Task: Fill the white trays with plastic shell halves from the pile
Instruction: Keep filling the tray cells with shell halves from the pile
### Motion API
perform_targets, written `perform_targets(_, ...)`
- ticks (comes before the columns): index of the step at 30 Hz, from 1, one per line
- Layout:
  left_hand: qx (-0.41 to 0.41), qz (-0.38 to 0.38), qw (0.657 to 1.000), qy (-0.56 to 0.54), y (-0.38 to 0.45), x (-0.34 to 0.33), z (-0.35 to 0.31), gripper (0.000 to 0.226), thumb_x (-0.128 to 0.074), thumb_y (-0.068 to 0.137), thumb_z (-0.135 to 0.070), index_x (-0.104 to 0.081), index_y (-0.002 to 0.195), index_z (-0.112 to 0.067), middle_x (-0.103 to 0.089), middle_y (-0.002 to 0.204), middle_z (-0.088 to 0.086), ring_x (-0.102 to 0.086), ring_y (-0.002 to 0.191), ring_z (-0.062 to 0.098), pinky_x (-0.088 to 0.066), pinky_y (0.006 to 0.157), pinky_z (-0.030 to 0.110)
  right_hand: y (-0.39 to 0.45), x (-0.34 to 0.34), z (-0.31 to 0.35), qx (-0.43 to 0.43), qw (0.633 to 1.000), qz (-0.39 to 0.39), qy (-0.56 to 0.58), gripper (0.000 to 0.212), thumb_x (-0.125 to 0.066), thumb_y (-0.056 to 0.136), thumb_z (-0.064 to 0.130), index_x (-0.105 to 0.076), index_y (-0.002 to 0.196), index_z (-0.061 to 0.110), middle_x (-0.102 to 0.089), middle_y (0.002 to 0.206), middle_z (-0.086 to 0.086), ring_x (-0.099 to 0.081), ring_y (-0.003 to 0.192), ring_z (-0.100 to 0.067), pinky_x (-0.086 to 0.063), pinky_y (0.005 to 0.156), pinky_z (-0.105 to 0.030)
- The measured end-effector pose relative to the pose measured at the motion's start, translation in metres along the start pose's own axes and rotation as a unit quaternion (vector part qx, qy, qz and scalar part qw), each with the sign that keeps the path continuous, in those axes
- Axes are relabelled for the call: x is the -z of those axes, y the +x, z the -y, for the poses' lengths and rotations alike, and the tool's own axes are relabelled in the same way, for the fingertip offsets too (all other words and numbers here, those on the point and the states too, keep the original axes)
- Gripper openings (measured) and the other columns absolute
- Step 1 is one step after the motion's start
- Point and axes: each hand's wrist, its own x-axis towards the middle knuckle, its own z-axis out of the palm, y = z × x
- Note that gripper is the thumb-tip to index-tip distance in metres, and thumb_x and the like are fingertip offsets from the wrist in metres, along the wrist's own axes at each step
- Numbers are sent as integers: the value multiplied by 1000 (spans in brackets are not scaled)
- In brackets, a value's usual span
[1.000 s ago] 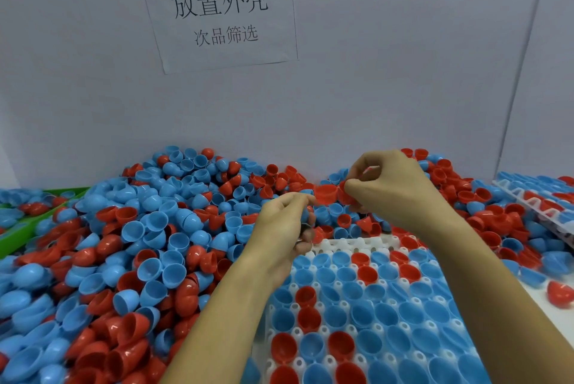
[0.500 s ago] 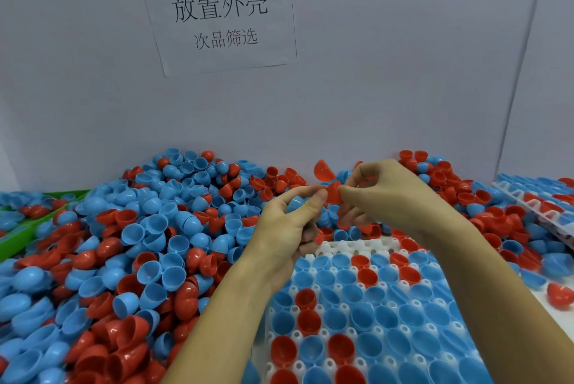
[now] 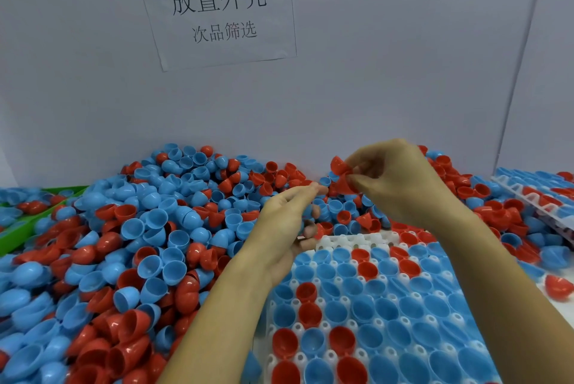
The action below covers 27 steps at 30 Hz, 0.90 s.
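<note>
A grey wall [image 3: 372,88] fills the upper half of the view, with a white paper sign [image 3: 217,7] of printed characters stuck on it. Below it, a wide pile [image 3: 149,228] of blue and red plastic shell halves spreads over the left and back of the bench, banked against the wall. In front on the right lies a white tray [image 3: 351,240], most of its cups holding blue shells open side up, with several red ones among them; its far row shows bare white cups. A 2nd tray [image 3: 528,197] with blue and red shells sits at the far right edge, tilted, and a green bin [image 3: 18,234] with more shells lies at the far left.

The right hand [image 3: 400,181] is raised above the back of the pile, its thumb and fingers pinching red shells [image 3: 340,175], 1 above another, at the fingertips. The left hand [image 3: 285,219] is just beside and below it, over the tray's far left corner, fingers curled inward; a bit of blue shows inside the grip, but I cannot tell whether it holds a shell. A lone red shell [image 3: 559,287] rests on the bench at the right edge.
</note>
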Motion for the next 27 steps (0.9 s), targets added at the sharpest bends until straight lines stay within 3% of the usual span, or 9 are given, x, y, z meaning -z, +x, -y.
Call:
perform_targets(3,18,-11,999,-40,0,2,-3,26,-53,100,-25,-70,113,-10,-53,76,4,-40,53,9,-32,42,20,4,5,-20,-35,998,2,-50,16,-71,89,11,-75,103,14,-70,78,9,-66,67,-2,-50,56,-9)
perform_targets(7,31,-11,995,-95,1,3,-4,35,-38,100,-16,-65,120,-5,-53,82,11,-41,57,13,-32,44,22,13,-3,-53,-84,977,110,-162,17,-67,88,3,-77,100,8,-73,82,-1,-59,60,-2,-47,53,-12)
perform_targets(11,31,-20,996,-84,1,3,-5,34,-37,101,-13,-64,119,-4,-52,87,13,-42,58,14,-35,43,22,14,-14,-87,-119,936,209,-257,21,-63,86,-2,-79,93,10,-74,87,-7,-69,75,-19,-61,71,-33)
perform_targets(14,31,-16,996,-81,0,4,-5,34,-37,101,-13,-66,116,-4,-52,85,12,-43,57,14,-37,43,22,14,-19,-99,-123,924,226,-282,21,-62,84,-3,-78,89,10,-74,87,-7,-69,79,-22,-61,74,-37)
perform_targets(17,29,-18,996,-84,0,4,-5,34,-36,100,-12,-66,116,-4,-52,86,13,-44,56,14,-37,43,23,14,-27,-102,-125,909,249,-309,26,-59,82,-3,-72,69,14,-68,77,-4,-67,74,-24,-60,64,-34)
perform_targets(19,24,-22,996,-87,0,5,-5,34,-36,100,-10,-65,117,-3,-52,90,15,-45,57,15,-40,44,23,12,-33,-104,-123,904,256,-320,31,-59,82,-3,-61,60,18,-61,73,-2,-64,68,-23,-51,52,-28)
perform_targets(21,16,-31,996,-84,0,5,-5,35,-36,99,-6,-65,118,-3,-53,95,17,-48,62,17,-44,49,25,12,-34,-105,-125,901,258,-326,24,-60,83,-1,-65,66,15,-64,76,-4,-64,69,-22,-49,51,-27)
perform_targets(23,7,-38,996,-79,0,6,-5,36,-35,99,-2,-66,117,-3,-55,97,18,-53,67,19,-49,54,28,13,-32,-104,-134,900,268,-317,17,-60,83,-2,-73,77,8,-70,83,-9,-69,77,-26,-59,61,-34)
perform_targets(27,0,-42,997,-64,0,5,-4,31,-39,103,-2,-68,113,-7,-62,99,20,-62,75,22,-56,61,29,11,-22,-92,-146,901,266,-309,27,-56,82,-4,-75,100,4,-72,101,-16,-69,81,-27,-61,69,-35)
